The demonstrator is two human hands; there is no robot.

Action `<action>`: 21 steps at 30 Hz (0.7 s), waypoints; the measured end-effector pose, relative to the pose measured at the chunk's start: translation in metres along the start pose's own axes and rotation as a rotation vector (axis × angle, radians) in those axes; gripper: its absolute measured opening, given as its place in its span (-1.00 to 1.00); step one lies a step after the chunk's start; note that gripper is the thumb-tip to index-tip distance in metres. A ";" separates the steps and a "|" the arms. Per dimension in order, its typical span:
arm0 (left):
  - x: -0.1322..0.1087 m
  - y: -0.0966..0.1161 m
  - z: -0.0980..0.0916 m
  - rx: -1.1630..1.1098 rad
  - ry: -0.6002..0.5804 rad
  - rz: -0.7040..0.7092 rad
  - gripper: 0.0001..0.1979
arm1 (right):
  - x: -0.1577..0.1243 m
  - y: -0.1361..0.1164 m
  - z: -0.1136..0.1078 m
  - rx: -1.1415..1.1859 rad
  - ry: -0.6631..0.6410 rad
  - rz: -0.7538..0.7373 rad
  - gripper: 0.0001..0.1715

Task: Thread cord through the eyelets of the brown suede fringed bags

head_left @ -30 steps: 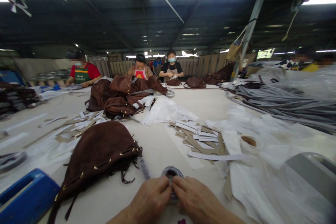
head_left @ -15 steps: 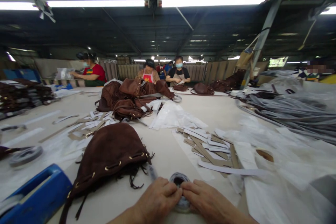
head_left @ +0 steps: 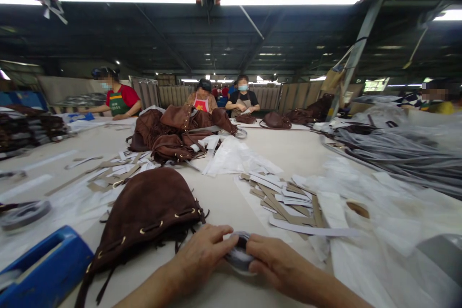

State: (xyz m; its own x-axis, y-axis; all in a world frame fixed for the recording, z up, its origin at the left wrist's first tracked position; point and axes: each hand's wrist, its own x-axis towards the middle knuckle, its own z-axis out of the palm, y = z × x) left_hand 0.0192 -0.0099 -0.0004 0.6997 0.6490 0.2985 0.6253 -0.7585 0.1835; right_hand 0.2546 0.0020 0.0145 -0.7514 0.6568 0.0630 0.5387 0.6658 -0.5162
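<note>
A small grey coil of strap (head_left: 238, 256) lies on the near part of the table, with a dark opening at its centre. My left hand (head_left: 205, 252) grips its left side, thumb and fingers at the rim. My right hand (head_left: 269, 257) is closed on the right side, fingertips at the opening. Just beyond my left hand lies a dark brown drawstring bag (head_left: 147, 202) with gold eyelets and a cord threaded through them. The bag's lower right edge is partly hidden behind my left hand.
A blue tape dispenser (head_left: 46, 269) stands at the near left, by another grey coil (head_left: 26, 215). Paper and card strips (head_left: 288, 199) lie right of centre. Farther off are piled brown bags (head_left: 169, 130), plastic sheeting (head_left: 390, 231) and grey-wrapped straps (head_left: 397, 154). Several people work beyond.
Both hands and the coil have shifted slightly away from me. My fingers have moved apart, from meeting over the coil to its two sides. The co-worker at left has lowered their hands.
</note>
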 end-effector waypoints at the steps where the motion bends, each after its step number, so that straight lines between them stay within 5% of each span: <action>1: -0.001 -0.005 -0.001 0.026 0.005 -0.004 -0.58 | 0.000 0.000 -0.006 0.039 0.013 0.016 -0.91; 7: -0.011 -0.016 -0.019 0.082 0.119 -0.142 -0.31 | -0.001 -0.001 -0.019 0.590 -0.030 0.266 -0.59; 11: -0.012 0.009 -0.049 0.028 0.248 -0.109 -0.28 | -0.001 -0.011 -0.016 1.097 -0.011 0.359 -0.53; 14: -0.009 0.037 -0.063 -0.098 0.355 -0.129 -0.45 | 0.003 -0.020 -0.011 1.209 0.018 0.366 -0.50; 18: -0.009 0.065 -0.045 -0.508 0.444 -0.463 -0.75 | 0.007 -0.022 0.005 1.099 0.132 0.250 -0.42; 21: -0.012 0.070 -0.010 -0.985 0.389 -0.705 -0.67 | 0.008 -0.019 0.027 0.930 0.179 0.180 -0.36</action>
State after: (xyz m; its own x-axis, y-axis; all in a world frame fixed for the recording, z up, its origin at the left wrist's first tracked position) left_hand 0.0514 -0.0709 0.0181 0.0700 0.9946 0.0760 0.1816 -0.0876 0.9795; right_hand 0.2280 -0.0148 0.0018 -0.5766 0.8170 0.0067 0.0649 0.0539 -0.9964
